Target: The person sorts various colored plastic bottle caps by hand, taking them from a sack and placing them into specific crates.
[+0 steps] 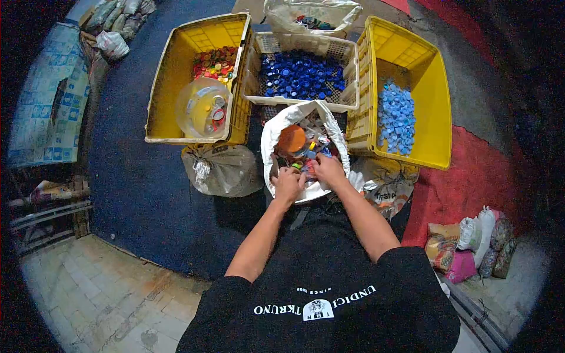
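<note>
A white woven sack (268, 144) stands with its mouth rolled open in front of me, full of mixed plastic caps and lids. Over its near left part, my left hand (287, 183) lies on the caps with fingers apart, beside a small green cap (297, 166). My right hand (331, 169) reaches in from the right, its fingers bent and closed among the caps near a reddish piece (309, 169); what they hold is hidden. A large orange lid (292, 139) rests in the sack beyond both hands.
A yellow crate (159, 112) at left holds red and yellow caps and a clear round container (203, 106). Behind the sack, a white crate (352, 70) holds dark blue caps. Light blue caps (397, 115) lie in the right yellow crate (435, 106). Filled bags (471, 241) stand at right.
</note>
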Tool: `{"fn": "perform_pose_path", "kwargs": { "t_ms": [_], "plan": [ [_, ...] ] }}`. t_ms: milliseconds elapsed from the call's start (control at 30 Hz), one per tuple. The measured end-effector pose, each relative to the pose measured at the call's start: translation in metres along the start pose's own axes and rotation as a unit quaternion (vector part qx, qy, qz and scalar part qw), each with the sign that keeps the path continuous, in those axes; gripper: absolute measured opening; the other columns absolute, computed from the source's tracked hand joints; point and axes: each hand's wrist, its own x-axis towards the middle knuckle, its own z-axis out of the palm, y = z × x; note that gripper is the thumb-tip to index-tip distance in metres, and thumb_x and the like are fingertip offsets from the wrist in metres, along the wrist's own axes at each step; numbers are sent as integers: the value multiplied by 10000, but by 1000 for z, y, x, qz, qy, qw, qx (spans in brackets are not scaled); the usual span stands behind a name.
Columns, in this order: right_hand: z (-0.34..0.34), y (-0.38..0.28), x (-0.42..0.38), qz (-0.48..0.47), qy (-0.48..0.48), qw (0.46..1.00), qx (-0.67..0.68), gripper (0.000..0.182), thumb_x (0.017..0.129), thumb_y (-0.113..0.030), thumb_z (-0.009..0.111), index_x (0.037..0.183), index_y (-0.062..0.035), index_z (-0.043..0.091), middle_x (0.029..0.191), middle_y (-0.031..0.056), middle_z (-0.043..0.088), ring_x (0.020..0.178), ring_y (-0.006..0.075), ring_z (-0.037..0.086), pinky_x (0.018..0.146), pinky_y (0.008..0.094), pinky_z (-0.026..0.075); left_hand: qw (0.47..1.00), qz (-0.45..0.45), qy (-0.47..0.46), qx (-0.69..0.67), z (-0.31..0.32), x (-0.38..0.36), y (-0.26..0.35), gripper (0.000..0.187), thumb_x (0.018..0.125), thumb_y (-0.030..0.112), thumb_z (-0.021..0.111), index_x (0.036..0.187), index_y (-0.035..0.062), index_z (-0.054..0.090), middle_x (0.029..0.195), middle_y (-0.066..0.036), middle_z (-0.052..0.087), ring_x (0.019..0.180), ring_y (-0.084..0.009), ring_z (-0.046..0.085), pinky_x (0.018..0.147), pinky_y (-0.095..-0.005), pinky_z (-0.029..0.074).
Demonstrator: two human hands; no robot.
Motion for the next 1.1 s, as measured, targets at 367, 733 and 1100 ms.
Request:
{"fn": "perform_pose_path", "kwargs": {
  "t_ms": [367,733,1100],
  "plan": [
    [-7,-23,-3,19,6,994,-104,363,790,-303,677,1098,-115,635,1020,105,672,1010,331,600,866,448,484,998,8,-5,62,3,-4,-6,306,874,322,581,1136,166,611,950,-157,628,1017,-319,557,913,-662,359],
    [-18,-4,-7,-42,165,977,127,339,860,-225,636,1119,-13,587,970,168,648,927,321,619,819,420,481,994,-14,5,107,6,3,6,331,829,239,606,1155,189,635,968,-111,658,1029,-298,560,925,-665,344],
    [-17,26,-7,94,128,906,393,295,902,-261,488,916,10,604,783,168,647,750,287,636,706,385,485,976,12,-99,196,-3,19,13,262,767,236,646,985,102,701,1016,-105,655,1045,-301,550,982,-620,308]
  ]
}}
